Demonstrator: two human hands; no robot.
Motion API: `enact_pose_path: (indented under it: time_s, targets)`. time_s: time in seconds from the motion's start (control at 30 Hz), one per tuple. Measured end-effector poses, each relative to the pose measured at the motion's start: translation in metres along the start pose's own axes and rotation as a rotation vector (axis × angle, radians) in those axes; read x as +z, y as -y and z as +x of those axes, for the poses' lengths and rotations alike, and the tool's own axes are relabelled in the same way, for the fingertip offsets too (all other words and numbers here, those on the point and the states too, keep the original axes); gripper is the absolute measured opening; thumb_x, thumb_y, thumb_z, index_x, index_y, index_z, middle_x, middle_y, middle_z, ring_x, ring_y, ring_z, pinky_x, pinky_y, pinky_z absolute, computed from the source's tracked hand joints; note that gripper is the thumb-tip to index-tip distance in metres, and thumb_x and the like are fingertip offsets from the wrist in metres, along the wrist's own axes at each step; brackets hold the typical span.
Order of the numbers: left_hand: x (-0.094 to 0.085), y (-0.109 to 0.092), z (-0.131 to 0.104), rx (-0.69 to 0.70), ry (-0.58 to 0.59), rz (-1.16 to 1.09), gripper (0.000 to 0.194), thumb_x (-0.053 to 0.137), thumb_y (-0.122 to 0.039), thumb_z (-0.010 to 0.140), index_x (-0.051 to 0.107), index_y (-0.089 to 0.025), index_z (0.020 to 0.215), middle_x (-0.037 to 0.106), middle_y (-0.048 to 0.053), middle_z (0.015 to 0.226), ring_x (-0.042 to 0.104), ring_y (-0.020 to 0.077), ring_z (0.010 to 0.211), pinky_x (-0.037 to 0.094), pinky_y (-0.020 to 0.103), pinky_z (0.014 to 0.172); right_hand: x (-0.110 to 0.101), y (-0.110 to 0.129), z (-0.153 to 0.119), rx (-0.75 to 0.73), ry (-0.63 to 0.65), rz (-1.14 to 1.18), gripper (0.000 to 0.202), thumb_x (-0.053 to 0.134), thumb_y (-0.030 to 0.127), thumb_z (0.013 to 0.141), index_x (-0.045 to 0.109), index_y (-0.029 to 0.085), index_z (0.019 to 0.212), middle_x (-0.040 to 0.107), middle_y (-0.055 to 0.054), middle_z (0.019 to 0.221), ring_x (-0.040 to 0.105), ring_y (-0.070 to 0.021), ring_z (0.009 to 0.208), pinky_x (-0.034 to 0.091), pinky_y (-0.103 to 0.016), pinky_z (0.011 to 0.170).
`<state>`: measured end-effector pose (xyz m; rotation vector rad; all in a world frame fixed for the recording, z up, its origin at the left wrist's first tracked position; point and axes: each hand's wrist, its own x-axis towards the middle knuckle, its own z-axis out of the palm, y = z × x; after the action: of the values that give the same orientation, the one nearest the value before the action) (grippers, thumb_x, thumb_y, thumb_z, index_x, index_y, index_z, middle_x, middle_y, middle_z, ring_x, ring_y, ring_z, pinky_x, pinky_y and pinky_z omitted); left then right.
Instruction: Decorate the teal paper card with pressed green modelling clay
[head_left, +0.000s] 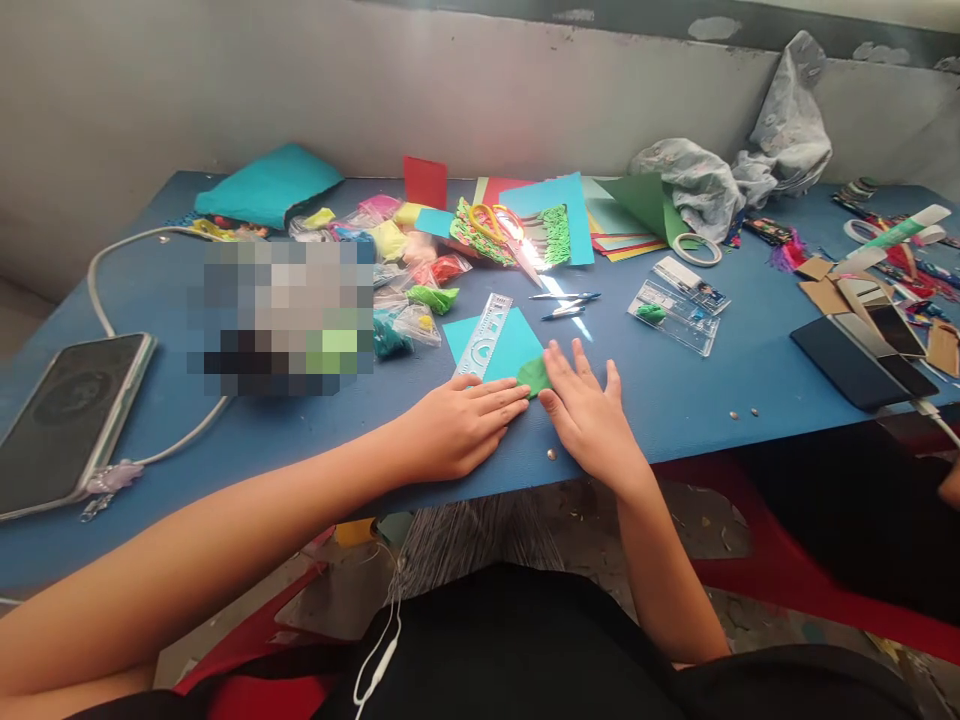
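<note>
A small flat green piece (pixel 534 377), clay or paper, I cannot tell which, lies at the near corner of a blue paper square (pixel 514 345). My left hand (pixel 469 425) rests on the table with its fingers stretched out, the tips touching the green piece's left edge. On the other side, my right hand (pixel 589 415) is open with fingers spread, its index finger and thumb beside the piece's right edge. A clear ruler (pixel 484 337) lies slantwise across the blue square, just beyond my left hand. Neither hand is wrapped around anything.
Behind are scissors (pixel 506 240), pens (pixel 564 300), bagged clay (pixel 435 270) and coloured paper (pixel 551 200). A clear plastic case (pixel 675 315) and a tape roll (pixel 697 249) lie right. Phones stand at the far right (pixel 855 355); another phone (pixel 75 420) lies left with a cable.
</note>
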<state>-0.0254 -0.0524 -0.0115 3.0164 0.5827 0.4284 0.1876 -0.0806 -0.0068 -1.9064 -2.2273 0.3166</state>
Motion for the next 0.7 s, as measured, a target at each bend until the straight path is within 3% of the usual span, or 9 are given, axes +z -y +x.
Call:
enact_pose_path:
  time_s: [0.13, 0.27, 0.4, 0.7]
  targets:
    - [-0.001, -0.003, 0.003, -0.044, -0.005, 0.011, 0.044, 0.029, -0.018, 0.099, 0.052, -0.008, 0.135, 0.05, 0.017, 0.145, 0.048, 0.0249, 0.135, 0.044, 0.041, 0.102, 0.0, 0.003, 0.0, 0.22, -0.079, -0.02, 0.059, 0.018, 0.043, 0.103, 0.038, 0.011, 0.149, 0.029, -0.013, 0.157, 0.016, -0.031, 0.149, 0.014, -0.067, 0.114]
    - [0.001, -0.006, 0.016, -0.084, 0.077, 0.028, 0.049, 0.028, -0.027, 0.101, 0.04, -0.006, 0.144, 0.038, 0.017, 0.153, 0.036, 0.0259, 0.143, 0.034, 0.044, 0.112, 0.001, 0.002, -0.003, 0.055, -0.02, -0.028, 0.054, 0.022, 0.042, 0.103, 0.041, 0.019, 0.147, 0.035, -0.006, 0.155, 0.018, -0.0293, 0.149, 0.012, -0.07, 0.113]
    - [0.008, -0.007, 0.029, -0.127, 0.162, 0.038, 0.055, 0.027, -0.035, 0.102, 0.039, -0.002, 0.144, 0.038, 0.019, 0.152, 0.034, 0.0277, 0.144, 0.033, 0.043, 0.115, 0.002, -0.002, -0.006, 0.039, -0.089, 0.001, 0.056, 0.016, 0.044, 0.103, 0.043, 0.021, 0.146, 0.036, -0.004, 0.154, 0.019, -0.0299, 0.149, 0.012, -0.072, 0.111]
    - [0.015, -0.009, 0.027, -0.137, 0.104, 0.046, 0.057, 0.021, -0.035, 0.103, 0.038, 0.0, 0.145, 0.034, 0.019, 0.154, 0.032, 0.0297, 0.144, 0.032, 0.042, 0.116, 0.002, -0.003, -0.007, -0.027, -0.06, -0.045, 0.055, 0.018, 0.045, 0.103, 0.042, 0.023, 0.147, 0.039, -0.005, 0.153, 0.022, -0.0289, 0.148, 0.015, -0.069, 0.113]
